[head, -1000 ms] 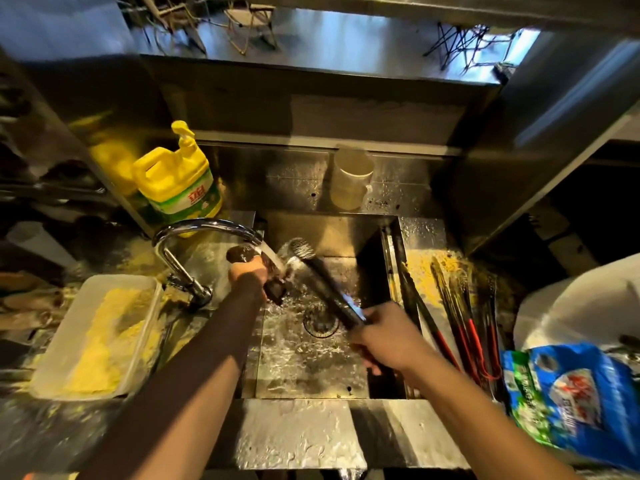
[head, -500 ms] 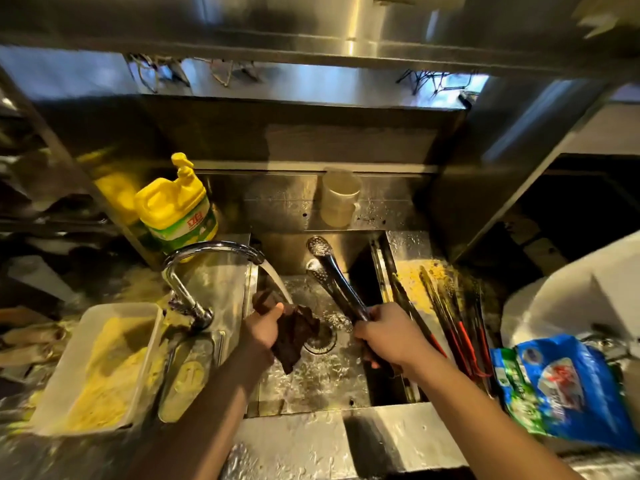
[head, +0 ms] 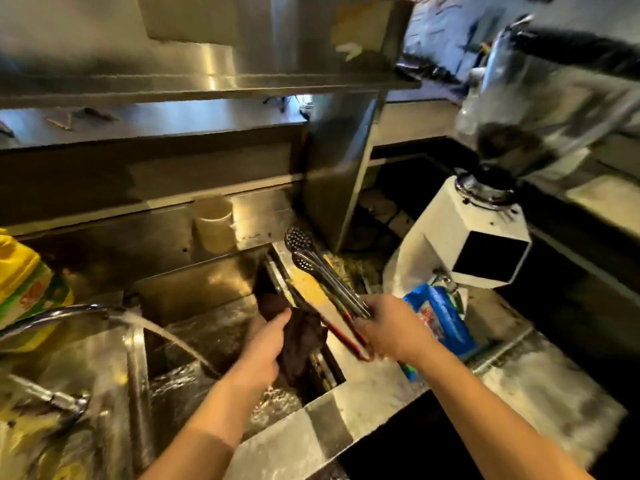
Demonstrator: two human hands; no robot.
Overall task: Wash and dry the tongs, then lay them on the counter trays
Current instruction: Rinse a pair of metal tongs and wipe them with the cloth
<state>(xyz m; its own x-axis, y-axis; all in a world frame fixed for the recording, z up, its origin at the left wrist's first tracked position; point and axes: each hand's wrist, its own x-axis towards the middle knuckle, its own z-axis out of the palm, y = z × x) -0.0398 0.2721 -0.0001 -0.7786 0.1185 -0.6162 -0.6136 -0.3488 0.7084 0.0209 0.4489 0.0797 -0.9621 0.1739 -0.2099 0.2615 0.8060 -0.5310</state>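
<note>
My right hand (head: 388, 327) grips metal tongs (head: 322, 271) by the handle end, over the sink's right rim. Their perforated spoon tips point up and away, close together. My left hand (head: 266, 344) holds a dark wet cloth (head: 301, 337) just left of the tongs, above the steel sink (head: 194, 292). Water runs from the curved tap (head: 59, 317) into the basin. More tongs with red handles (head: 341, 332) lie on the ledge to the right of the sink, partly hidden by my hands.
A yellow detergent jug (head: 24, 289) stands at the far left. A beige cup (head: 213, 225) sits behind the sink. A blue packet (head: 440, 317) and a white machine (head: 467, 244) stand on the right. A steel shelf (head: 207, 84) hangs overhead.
The view has swung right. My right hand has carried the tongs out of the water stream to the sink's right rim, and my left hand has followed with the cloth.
</note>
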